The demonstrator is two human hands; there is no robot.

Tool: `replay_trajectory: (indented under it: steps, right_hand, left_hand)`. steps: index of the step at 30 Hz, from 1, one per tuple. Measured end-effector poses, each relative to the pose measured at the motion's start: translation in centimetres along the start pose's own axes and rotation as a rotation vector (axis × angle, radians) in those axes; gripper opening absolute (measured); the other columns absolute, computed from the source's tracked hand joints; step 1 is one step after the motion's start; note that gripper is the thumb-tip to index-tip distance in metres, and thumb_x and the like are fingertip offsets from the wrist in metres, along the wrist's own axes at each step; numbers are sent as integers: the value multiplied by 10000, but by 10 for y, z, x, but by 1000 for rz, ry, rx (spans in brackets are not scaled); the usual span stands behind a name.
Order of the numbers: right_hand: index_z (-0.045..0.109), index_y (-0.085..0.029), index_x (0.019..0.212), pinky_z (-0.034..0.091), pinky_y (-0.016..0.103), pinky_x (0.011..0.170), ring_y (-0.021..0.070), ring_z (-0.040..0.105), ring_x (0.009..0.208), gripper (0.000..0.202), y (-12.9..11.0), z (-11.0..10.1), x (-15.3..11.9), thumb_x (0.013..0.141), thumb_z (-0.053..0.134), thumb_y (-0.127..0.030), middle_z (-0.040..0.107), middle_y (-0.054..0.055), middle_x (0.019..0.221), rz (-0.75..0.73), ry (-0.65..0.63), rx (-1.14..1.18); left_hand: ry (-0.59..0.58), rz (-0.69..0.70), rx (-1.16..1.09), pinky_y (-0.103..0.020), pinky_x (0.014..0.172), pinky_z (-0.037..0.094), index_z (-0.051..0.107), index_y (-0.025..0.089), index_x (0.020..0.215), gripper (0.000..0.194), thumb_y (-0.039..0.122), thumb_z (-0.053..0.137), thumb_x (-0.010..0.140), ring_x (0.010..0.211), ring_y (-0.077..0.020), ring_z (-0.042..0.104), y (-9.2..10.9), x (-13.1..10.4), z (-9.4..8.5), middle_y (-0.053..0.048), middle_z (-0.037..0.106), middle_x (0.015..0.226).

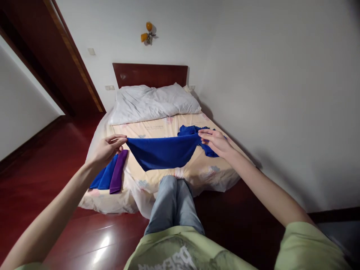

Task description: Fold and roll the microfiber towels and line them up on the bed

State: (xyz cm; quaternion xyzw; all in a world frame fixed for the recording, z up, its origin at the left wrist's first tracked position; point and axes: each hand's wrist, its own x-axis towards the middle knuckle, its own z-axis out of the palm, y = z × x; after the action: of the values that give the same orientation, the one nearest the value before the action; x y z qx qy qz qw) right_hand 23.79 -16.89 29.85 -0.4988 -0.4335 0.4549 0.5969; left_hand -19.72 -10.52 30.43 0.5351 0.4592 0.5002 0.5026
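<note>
We find one blue cloth (164, 152) stretched above the bed (202, 177), the fingers of the left hand (108, 148) and right hand (215, 141) pinched on its upper corners. We judge the work partway: one purple piece (118, 172) and blue layers (104, 177), number unclear, lie flat; one crumpled blue heap (208, 150) lies unsorted, pieces uncountable.

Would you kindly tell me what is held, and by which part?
A blue cloth, held at both ends of its top edge by the left hand and right hand.
</note>
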Motion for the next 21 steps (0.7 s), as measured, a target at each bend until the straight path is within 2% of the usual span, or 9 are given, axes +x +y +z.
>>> replay_trajectory:
  steps: [3, 6, 10, 13, 16, 18, 21]
  right_hand:
    - [785, -169, 920, 476, 203, 572, 86, 577, 645, 428, -4, 5, 2, 575, 993, -312, 667, -10, 732, 48, -14, 25]
    - [781, -167, 909, 469, 192, 550, 79, 569, 624, 374, -4, 12, 14, 605, 979, -263, 653, -18, 714, 77, -12, 36]
    - [772, -156, 906, 464, 181, 533, 74, 580, 603, 323, 10, 19, 45, 642, 952, -205, 659, -16, 705, 136, -16, 38]
    - [756, -150, 898, 461, 176, 520, 74, 588, 579, 294, 31, 29, 77, 662, 930, -177, 666, -19, 691, 167, 8, 8]
    - [732, -147, 880, 452, 175, 510, 81, 593, 557, 286, 54, 45, 117, 669, 922, -180, 660, -27, 648, 159, 78, -86]
    - [707, -148, 864, 463, 186, 523, 91, 595, 550, 301, 64, 57, 142, 666, 926, -210, 652, -30, 621, 115, 124, -156]
    - [670, -164, 869, 490, 216, 566, 105, 602, 564, 355, 67, 67, 174, 669, 928, -304, 665, -25, 646, -19, 159, -187]
  left_hand:
    - [-8, -55, -13, -169, 400, 290, 777, 144, 902, 482, 377, 979, 531, 495, -54, 450, 2, -3, 0, -10, 612, 699]
    - [-3, -78, -17, -162, 400, 254, 773, 142, 886, 460, 351, 975, 529, 481, -42, 408, 0, 6, -2, 5, 579, 653]
    - [-14, -93, 10, -166, 405, 249, 766, 145, 872, 435, 359, 962, 549, 487, -40, 409, -18, 28, -8, -3, 599, 679]
    - [-9, -99, 37, -172, 411, 274, 755, 150, 865, 434, 372, 958, 553, 504, -53, 448, -37, 51, -8, -18, 632, 714]
    - [58, -116, 53, -179, 443, 335, 728, 143, 830, 393, 319, 954, 561, 530, -75, 497, -51, 82, 1, -24, 636, 686]
    - [129, -104, 62, -192, 485, 390, 711, 134, 827, 336, 260, 926, 601, 546, -88, 533, -53, 105, 8, -25, 633, 663]
    - [184, 38, 107, -209, 511, 416, 709, 115, 902, 280, 224, 852, 687, 542, -95, 559, -48, 136, 14, -27, 643, 665]
